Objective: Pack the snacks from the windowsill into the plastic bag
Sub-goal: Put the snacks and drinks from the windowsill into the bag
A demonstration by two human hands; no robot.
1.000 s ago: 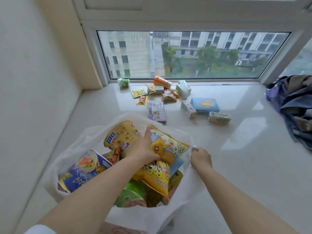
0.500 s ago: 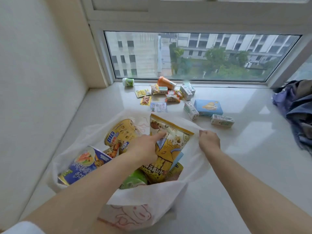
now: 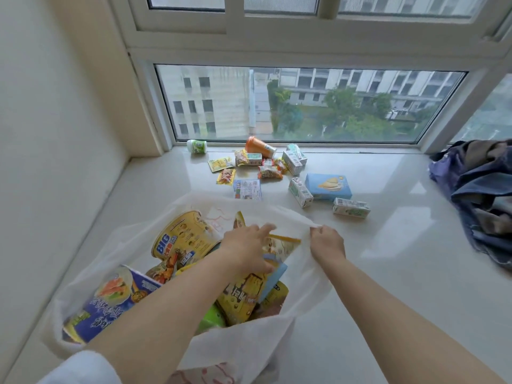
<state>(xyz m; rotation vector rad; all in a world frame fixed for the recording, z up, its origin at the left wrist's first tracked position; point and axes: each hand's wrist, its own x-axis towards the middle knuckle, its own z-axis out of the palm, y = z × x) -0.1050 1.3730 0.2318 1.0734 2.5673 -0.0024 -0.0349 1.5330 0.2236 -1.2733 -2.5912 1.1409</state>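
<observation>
A white plastic bag (image 3: 304, 295) stands open on the windowsill, holding a yellow noodle cup (image 3: 182, 234), a blue packet (image 3: 110, 300) and other snacks. My left hand (image 3: 246, 250) is inside the bag with its fingers extended, pressing on a yellow snack bag (image 3: 282, 245). My right hand (image 3: 327, 242) pinches the bag's far right rim. Loose snacks lie near the window: a blue box (image 3: 328, 187), small white-green cartons (image 3: 351, 207), an orange cup (image 3: 259, 146) on its side, small packets (image 3: 225, 176) and a printed flat pack (image 3: 247, 189).
The pale windowsill (image 3: 388, 273) runs to the window glass (image 3: 304, 106) at the back. A wall (image 3: 41, 134) closes the left side. A heap of dark blue clothing (image 3: 482, 195) lies at the right edge.
My left hand has pushed the yellow snack bag further toward the bag's far side. My right hand has lifted the bag's rim up and away from me. The view has tilted up.
</observation>
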